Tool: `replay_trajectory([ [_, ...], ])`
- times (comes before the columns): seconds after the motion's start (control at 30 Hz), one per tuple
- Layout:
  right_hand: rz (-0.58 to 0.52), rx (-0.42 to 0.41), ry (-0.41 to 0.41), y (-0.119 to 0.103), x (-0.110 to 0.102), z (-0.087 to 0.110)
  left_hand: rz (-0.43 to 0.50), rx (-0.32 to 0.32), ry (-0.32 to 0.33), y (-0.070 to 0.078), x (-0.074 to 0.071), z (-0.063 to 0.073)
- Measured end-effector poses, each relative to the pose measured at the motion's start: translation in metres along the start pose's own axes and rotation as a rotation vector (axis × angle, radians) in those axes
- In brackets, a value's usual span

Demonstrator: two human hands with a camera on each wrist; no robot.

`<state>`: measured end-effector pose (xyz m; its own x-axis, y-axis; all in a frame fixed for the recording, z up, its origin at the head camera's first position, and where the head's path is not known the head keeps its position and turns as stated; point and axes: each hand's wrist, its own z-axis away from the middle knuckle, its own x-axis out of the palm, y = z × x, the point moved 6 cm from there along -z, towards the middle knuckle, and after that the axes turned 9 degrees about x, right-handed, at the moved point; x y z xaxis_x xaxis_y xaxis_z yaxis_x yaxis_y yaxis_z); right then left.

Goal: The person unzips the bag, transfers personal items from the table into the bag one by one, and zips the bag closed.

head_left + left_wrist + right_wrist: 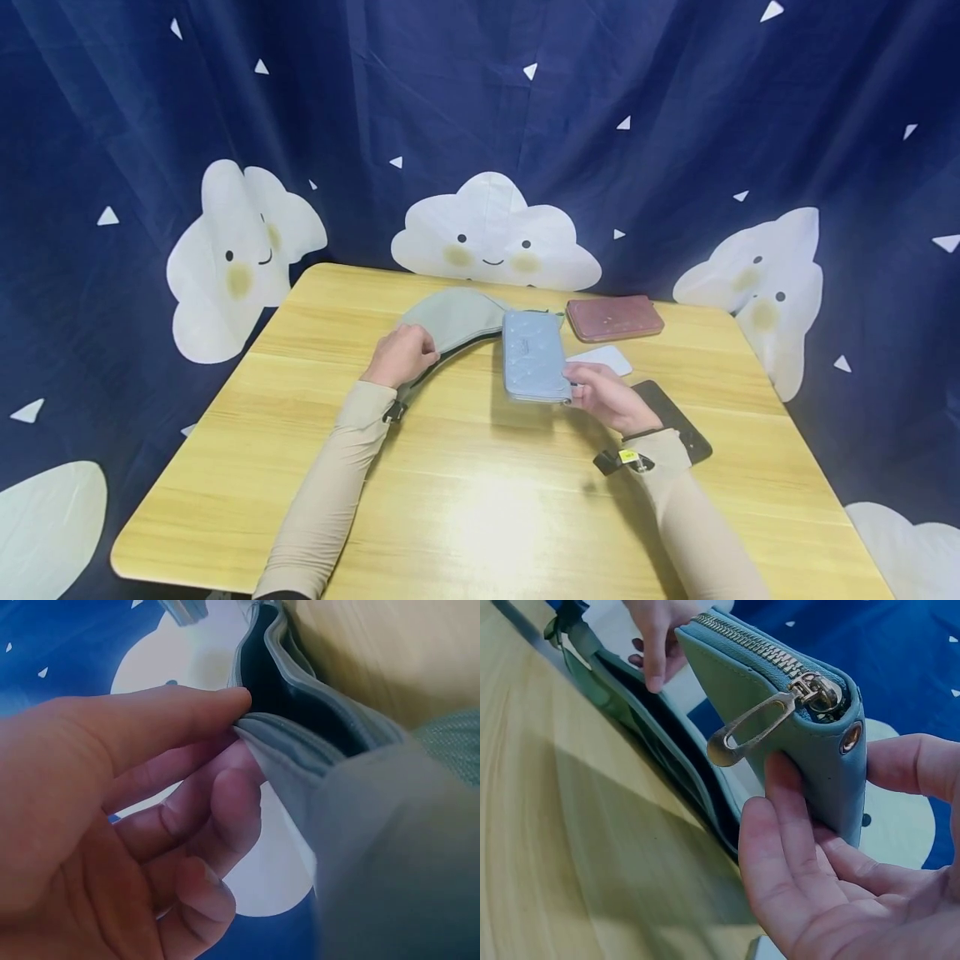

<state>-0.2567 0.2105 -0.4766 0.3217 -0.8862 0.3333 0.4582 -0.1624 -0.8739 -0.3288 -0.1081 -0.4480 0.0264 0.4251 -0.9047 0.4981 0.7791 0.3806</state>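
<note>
A pale grey-green crescent-shaped bag [457,315] lies curved on the table, its long zip opening parted and dark inside. With thumb and fingers my left hand [401,354] pinches the rim of that opening near the bag's left end; in the left wrist view the bag's mouth [300,705] gapes beside the thumb. My right hand [611,402] grips a light blue zip-around wallet [534,357] by its lower right edge, raised above the table beside the bag. A gold zip pull [754,727] hangs from the wallet's closed zip in the right wrist view.
At the back right lies a maroon zip wallet [615,318]. A flat white rectangular item [604,358] sits in front of it, and a flat black slab [678,421] is partly under my right wrist. A dark blue cloud-print curtain [480,108] hangs behind the wooden table [450,483].
</note>
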Motion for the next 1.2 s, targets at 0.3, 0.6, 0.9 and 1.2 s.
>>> replay_trajectory([
  [0.3,0.023,0.030,0.007,0.010,0.012,-0.009,-0.008,0.031,-0.031,0.009,0.009,-0.003],
  [0.6,0.030,0.041,-0.046,0.021,0.025,-0.011,0.005,0.008,-0.007,0.011,0.006,-0.001],
  [0.9,0.047,0.068,-0.114,0.032,0.030,-0.012,0.012,-0.007,0.020,0.012,0.003,-0.002],
  [1.2,0.037,0.109,-0.106,0.041,0.033,-0.013,-0.005,-0.017,0.040,0.011,0.002,-0.002],
])
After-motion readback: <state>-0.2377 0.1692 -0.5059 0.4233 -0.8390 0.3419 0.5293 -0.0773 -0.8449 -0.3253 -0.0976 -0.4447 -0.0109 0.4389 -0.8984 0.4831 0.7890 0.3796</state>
